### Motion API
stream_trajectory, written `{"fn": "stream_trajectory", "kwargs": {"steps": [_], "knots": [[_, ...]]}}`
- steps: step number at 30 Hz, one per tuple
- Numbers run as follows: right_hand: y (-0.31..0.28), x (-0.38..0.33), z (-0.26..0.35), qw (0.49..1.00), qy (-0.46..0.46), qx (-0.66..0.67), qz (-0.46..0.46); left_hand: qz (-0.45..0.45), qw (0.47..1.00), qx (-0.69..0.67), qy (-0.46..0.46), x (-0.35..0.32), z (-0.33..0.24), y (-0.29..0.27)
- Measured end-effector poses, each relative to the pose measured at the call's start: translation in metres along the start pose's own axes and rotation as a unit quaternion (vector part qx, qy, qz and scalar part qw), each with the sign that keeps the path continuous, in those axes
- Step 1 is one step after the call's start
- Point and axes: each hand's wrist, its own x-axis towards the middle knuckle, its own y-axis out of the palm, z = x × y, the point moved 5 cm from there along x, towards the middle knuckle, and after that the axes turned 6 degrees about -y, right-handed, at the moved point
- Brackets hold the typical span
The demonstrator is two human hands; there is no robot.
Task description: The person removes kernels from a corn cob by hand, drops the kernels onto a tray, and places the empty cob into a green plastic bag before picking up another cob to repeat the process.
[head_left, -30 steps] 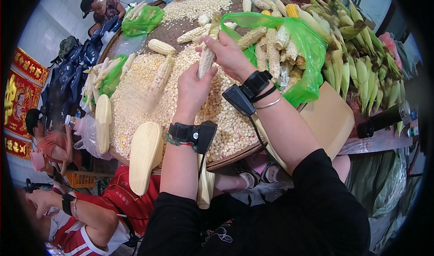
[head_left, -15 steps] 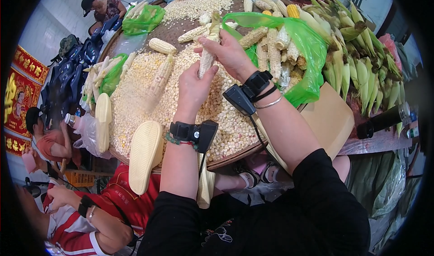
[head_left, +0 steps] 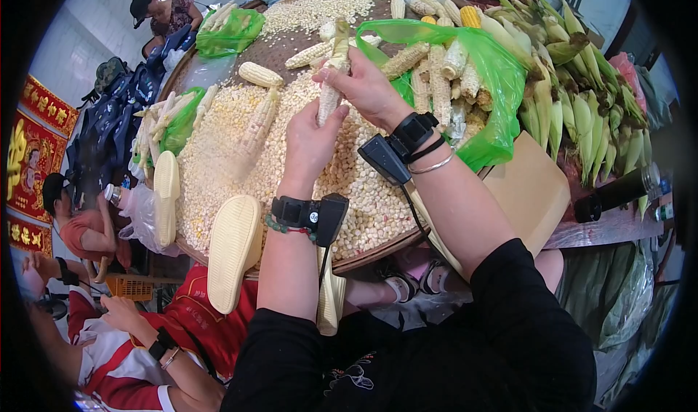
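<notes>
Co-worker's forearm shifted, bag of cobs, held corn

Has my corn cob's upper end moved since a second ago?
Yes, slightly left: the corn cob's upper end now appears closer to the unmoved small white cob on its left.

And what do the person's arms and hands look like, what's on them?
The hands wear no gloves. Black sleeves leave the forearms bare. Each wrist has a black strap and a boxy black gadget with a dark cable. The left also wears green beads and a red band; the right, a silvery bangle.
</notes>
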Motion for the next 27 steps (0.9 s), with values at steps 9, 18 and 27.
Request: {"fn": "stream_trajectory", "kwargs": {"steps": [9, 18, 27], "knots": [[-0.0023, -0.0001, -0.0003, 1.0, 0.004, 0.008, -0.03, -0.02, 0.998, 0.038, 0.036, -0.0026, -0.0078, -0.0005], [-0.003, -0.003, 0.0022, 0.999, 0.027, -0.017, -0.044, -0.009, 0.998, 0.059, 0.031, -0.0021, -0.0039, 0.001], [-0.0026, -0.0002, -0.0023, 0.999, 0.024, -0.036, -0.03, 0.003, 0.999, 0.051, 0.013, -0.0014, -0.0021, 0.0031]]}}
